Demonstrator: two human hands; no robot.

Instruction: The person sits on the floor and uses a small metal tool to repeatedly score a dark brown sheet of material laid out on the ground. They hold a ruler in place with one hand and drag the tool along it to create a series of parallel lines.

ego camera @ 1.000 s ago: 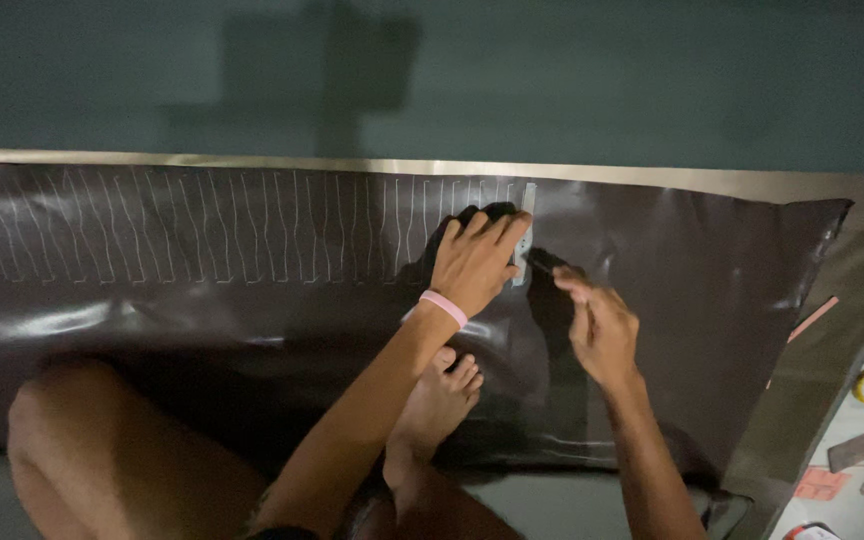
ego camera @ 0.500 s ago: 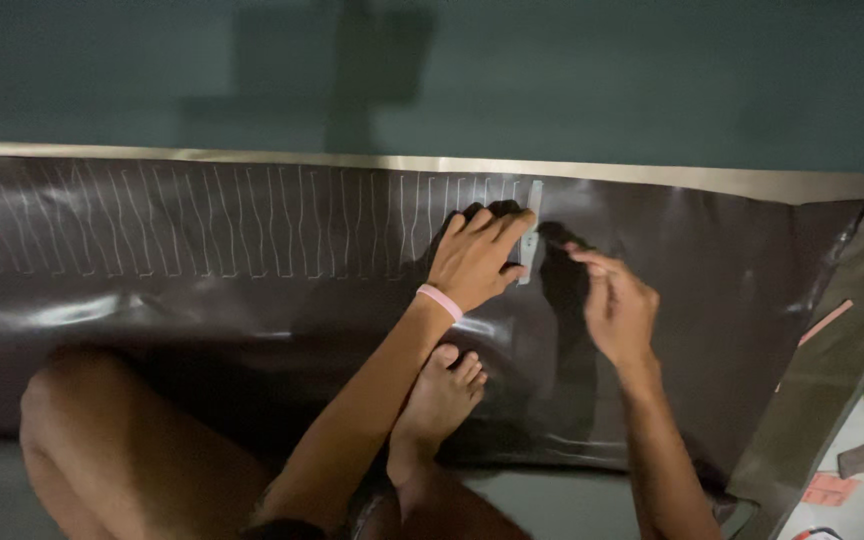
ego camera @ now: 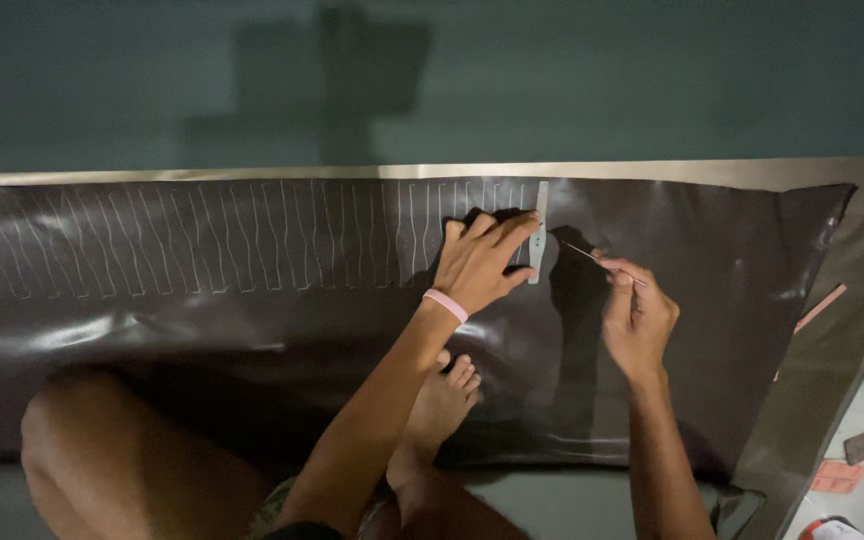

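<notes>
**Bare arms, one pink band**

Both forearms are bare, with no sleeves in view. The left hand (ego camera: pixel 480 262) has a thin pink wristband (ego camera: pixel 445 305) around the wrist (the only thing worn on either arm). The right hand (ego camera: pixel 638 318) wears nothing. A bare knee (ego camera: pixel 102 450) and bare foot (ego camera: pixel 442 405) show below.

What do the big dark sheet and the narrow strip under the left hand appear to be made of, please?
The dark sheet looks like glossy leatherette or vinyl: brown, with soft wrinkles and light glare, marked with pale traced outlines. The narrow strip pinned by the left hand looks like stiff grey card or plastic, matte, possibly a template. The right hand holds a thin stick-like marking tool.
</notes>
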